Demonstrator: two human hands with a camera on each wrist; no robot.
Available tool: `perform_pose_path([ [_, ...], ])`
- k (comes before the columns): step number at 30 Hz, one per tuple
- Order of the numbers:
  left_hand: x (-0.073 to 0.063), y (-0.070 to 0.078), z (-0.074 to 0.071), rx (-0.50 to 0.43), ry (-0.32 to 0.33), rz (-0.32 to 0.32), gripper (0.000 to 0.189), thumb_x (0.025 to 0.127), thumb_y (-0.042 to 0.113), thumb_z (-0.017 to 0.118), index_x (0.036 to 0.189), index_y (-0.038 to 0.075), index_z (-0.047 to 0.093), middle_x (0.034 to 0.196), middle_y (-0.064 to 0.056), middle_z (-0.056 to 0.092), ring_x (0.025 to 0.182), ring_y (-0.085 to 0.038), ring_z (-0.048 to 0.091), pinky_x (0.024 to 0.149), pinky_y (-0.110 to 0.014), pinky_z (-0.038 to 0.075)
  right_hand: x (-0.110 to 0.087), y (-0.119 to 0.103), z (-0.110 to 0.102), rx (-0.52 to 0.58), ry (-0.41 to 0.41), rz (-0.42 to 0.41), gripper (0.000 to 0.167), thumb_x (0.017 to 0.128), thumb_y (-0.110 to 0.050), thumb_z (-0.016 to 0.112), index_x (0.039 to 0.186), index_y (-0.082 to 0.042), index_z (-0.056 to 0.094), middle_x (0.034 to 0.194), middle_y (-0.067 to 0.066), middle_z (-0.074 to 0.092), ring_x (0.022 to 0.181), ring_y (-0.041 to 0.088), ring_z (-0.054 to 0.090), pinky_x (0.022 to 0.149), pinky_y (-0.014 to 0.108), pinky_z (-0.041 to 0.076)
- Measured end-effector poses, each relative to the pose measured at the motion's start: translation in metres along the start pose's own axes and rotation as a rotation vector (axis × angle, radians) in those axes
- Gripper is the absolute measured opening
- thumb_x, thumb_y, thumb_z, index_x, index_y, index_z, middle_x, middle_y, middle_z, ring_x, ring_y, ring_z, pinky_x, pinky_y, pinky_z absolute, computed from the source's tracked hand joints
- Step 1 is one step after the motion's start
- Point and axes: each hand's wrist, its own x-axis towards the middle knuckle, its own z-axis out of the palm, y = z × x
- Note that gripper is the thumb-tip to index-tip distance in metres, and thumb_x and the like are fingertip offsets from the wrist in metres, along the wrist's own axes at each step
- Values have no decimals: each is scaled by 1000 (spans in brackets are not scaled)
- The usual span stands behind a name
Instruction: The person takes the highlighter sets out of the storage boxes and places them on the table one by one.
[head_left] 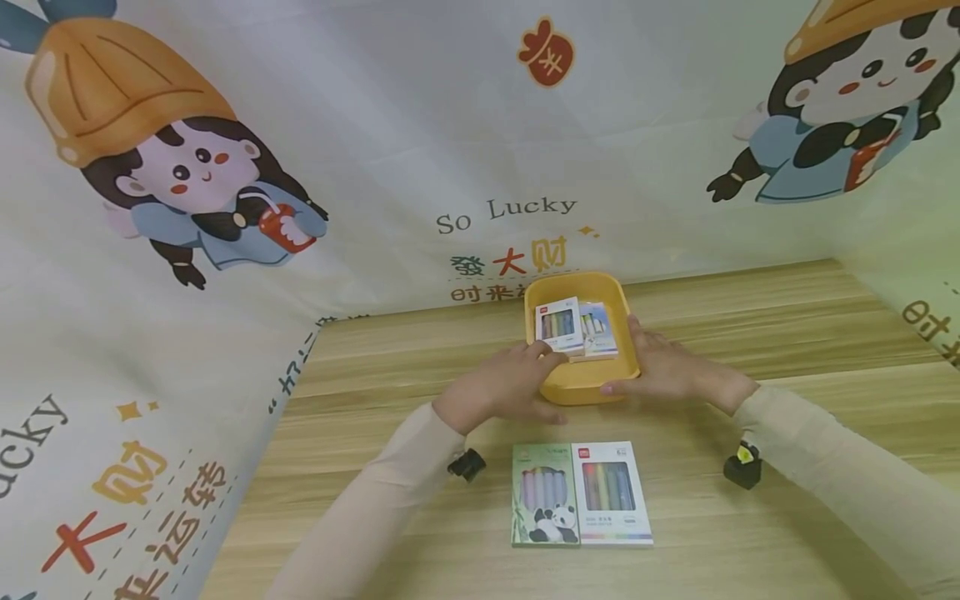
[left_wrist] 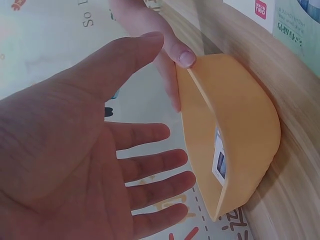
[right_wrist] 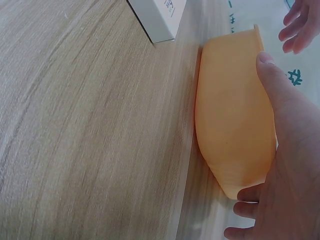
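A yellow plastic basket (head_left: 592, 392) stands at the back of the table with two white windowed boxes inside. Coloured sticks show in the left box (head_left: 558, 325); the other box (head_left: 600, 332) partly overlaps it. My right hand (head_left: 671, 362) holds the basket's right side, thumb at the near rim and fingers along the outer wall. My left hand (head_left: 506, 383) is beside the basket's left front, its fingers extended and holding nothing; the left wrist view shows its palm and spread fingers. Nearer me lie a green panda highlighter box (head_left: 545, 496) and a white windowed box (head_left: 612, 494), side by side.
The wood-grain table (head_left: 420, 517) meets a printed cloth (head_left: 397, 150) with cartoon figures just behind the basket. More cloth hangs at the left and right. Both wrists carry small black cameras, one under the left sleeve (head_left: 375, 492).
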Motion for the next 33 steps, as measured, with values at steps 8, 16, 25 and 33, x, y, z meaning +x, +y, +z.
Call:
perform_pose_path([
  [8, 5, -5, -3, -2, -1, -9, 81, 88, 52, 68, 153, 15, 36, 156, -12, 40, 142, -29, 42, 119, -42, 38, 0, -1, -1, 3, -5, 1, 128, 82, -71, 62, 155, 6, -10, 162, 32, 14, 146, 53, 24, 113, 72, 27],
  [16, 10, -7, -2, -18, -4, -15, 81, 89, 52, 68, 154, 16, 35, 160, -12, 35, 146, -31, 38, 121, -43, 36, 0, -2, 0, 11, -3, 11, 128, 82, -70, 62, 154, 7, -9, 161, 33, 15, 145, 54, 24, 113, 72, 28],
  [25, 20, -11, -4, -19, 6, -17, 80, 89, 53, 66, 153, 15, 37, 159, -12, 36, 146, -29, 37, 121, -43, 35, 1, 2, 2, 14, 20, -18, 129, 81, -72, 61, 154, 7, -8, 160, 33, 16, 144, 54, 26, 113, 72, 28],
  [33, 28, -16, -5, -49, 2, -22, 78, 90, 53, 65, 153, 15, 37, 160, -11, 35, 147, -31, 36, 122, -43, 34, 0, 0, 1, 3, 6, -6, 130, 81, -75, 60, 154, 7, -9, 160, 33, 17, 145, 54, 26, 113, 72, 29],
])
